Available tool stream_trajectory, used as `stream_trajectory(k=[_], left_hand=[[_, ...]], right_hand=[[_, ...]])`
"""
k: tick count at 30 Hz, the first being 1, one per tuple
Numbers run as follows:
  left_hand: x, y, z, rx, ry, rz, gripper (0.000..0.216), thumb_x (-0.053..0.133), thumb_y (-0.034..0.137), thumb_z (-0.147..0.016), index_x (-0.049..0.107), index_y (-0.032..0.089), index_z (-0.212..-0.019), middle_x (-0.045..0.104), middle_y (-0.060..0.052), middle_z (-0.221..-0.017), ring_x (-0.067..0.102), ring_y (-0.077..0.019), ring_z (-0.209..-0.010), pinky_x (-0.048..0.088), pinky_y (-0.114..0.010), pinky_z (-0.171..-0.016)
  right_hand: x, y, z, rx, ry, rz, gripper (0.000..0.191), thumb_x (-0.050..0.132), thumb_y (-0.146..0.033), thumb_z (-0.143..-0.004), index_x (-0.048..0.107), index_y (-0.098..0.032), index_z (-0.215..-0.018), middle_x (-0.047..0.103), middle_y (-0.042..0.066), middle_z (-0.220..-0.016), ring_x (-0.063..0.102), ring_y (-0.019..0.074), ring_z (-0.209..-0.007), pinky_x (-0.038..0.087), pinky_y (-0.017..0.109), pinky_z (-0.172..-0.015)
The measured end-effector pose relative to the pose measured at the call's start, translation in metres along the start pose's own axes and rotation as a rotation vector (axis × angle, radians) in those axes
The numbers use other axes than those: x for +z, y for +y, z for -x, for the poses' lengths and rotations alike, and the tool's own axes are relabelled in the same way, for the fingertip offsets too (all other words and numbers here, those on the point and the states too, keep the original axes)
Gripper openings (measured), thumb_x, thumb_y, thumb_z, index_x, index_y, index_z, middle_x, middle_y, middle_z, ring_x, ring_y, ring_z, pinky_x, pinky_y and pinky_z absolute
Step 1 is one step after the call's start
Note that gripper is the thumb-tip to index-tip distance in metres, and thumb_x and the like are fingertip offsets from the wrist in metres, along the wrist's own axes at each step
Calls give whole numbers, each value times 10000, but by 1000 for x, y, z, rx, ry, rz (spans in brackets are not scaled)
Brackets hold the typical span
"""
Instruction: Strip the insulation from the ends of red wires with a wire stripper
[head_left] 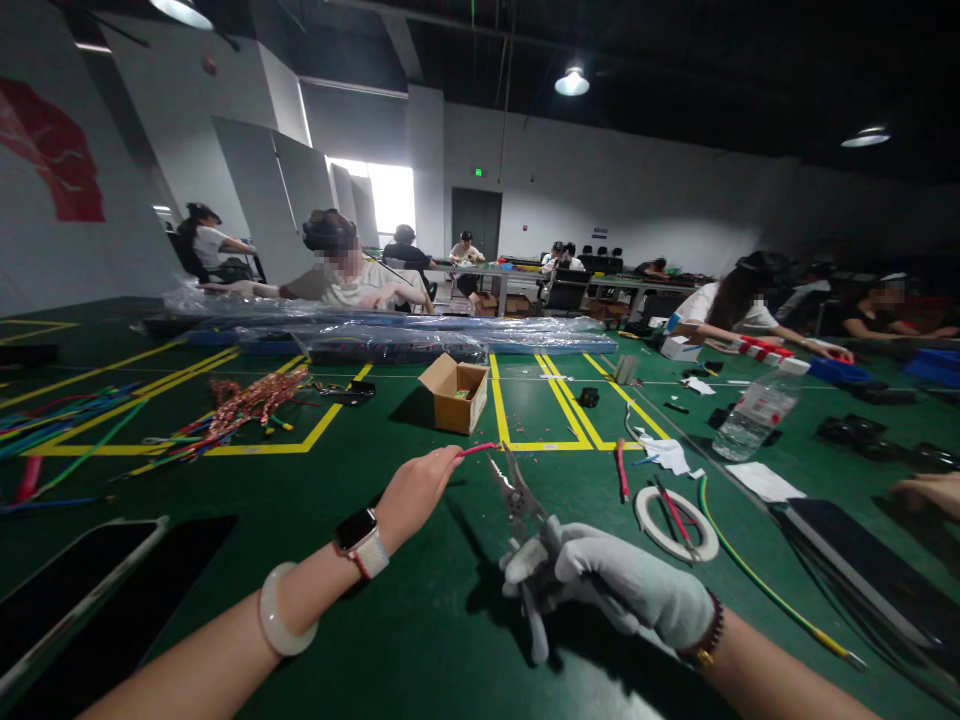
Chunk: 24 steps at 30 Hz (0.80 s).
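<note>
My bare left hand (417,492) pinches a short red wire (478,449), which points to the right. Wearing a grey glove, my right hand (600,570) grips a pair of wire strippers (517,498) by the handles. Their jaws are parted and point up, close to the wire's free end; I cannot tell whether they touch it. Just beyond both hands stands an open cardboard box (453,398) with small pieces inside. A separate red wire piece (622,472) lies to the right of the tool.
Bundled wires with bare copper (251,400) lie at the left, beside yellow tape lines. A white tape roll (677,524), a green-yellow cable (757,575) and a water bottle (761,410) are at the right. Plastic-wrapped lengths (405,335) cross the far side. Other people sit around.
</note>
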<state>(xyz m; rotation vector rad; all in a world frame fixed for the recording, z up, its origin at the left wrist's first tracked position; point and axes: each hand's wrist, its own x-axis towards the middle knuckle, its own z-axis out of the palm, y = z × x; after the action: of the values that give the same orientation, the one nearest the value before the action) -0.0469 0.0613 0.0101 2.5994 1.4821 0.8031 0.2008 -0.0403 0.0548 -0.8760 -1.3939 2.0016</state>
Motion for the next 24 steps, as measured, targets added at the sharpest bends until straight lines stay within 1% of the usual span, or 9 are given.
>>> stream_trajectory(k=[2,4,7,9,11,14,19,22,24], left_hand=[[0,2,0,-55,-16,80,312,310,311,-995,567,193,-1128,674,-84,-1085,652,-218,-963,498,-328,-841],[3,5,-1,-109,-43,189,307,307,307,-988,578,196,-1081,682,-81,-1038,655,-223,-933,499,-334,-817],[10,11,-3,-141,-83,377,269,312,268,-971,566,189,-1009,688,-79,-974,656,-219,-920,497,-345,-832],[15,14,-4,-164,-105,468,237,327,242,-956,552,187,-1008,685,-84,-1002,653,-221,-964,487,-353,-870],[18,16,-4,-197,-110,501,224,357,216,-936,540,178,-1059,672,-102,-1068,640,-232,-1021,472,-366,-906],[19,17,-1,-232,-106,482,232,394,177,-906,528,162,-1095,663,-119,-1083,638,-242,-1020,464,-378,-913],[11,15,3,-203,-149,461,200,384,225,-928,574,183,-972,672,-76,-987,644,-224,-935,492,-355,-837],[8,15,4,-179,-145,422,246,379,272,-941,600,185,-1003,673,-69,-992,640,-223,-930,497,-355,-835],[8,15,5,-154,-130,408,267,380,287,-943,608,188,-1039,673,-69,-1031,634,-222,-962,497,-354,-856]], right_hand=[[1,-11,6,-86,71,148,284,525,-231,-723,711,-137,-916,666,82,-1016,621,171,-846,481,261,-752],[-6,-20,6,-171,133,270,239,536,-302,-802,702,-162,-901,655,63,-972,596,140,-715,480,250,-667],[-24,-26,-8,-273,314,488,328,521,-451,-867,664,-167,-785,631,45,-814,529,120,-613,423,226,-532],[-38,-25,-23,-341,481,674,393,535,-494,-857,602,-163,-657,585,31,-729,502,115,-598,397,225,-516],[-50,-20,-37,-445,611,888,379,584,-470,-830,557,-169,-600,577,47,-799,538,142,-703,440,255,-621],[-66,-9,-48,-568,736,1174,256,574,-368,-834,586,-177,-664,583,91,-965,568,196,-856,467,332,-771],[-87,9,-47,-772,728,1516,92,540,-208,-802,621,-185,-767,572,117,-1103,534,246,-1061,438,428,-951],[-95,15,-47,-794,766,1637,214,524,-184,-788,628,-170,-975,509,141,-1254,432,282,-1237,331,504,-1073],[-98,19,-49,-769,771,1693,280,537,-191,-770,619,-163,-1037,466,149,-1321,370,299,-1299,278,531,-1105]])
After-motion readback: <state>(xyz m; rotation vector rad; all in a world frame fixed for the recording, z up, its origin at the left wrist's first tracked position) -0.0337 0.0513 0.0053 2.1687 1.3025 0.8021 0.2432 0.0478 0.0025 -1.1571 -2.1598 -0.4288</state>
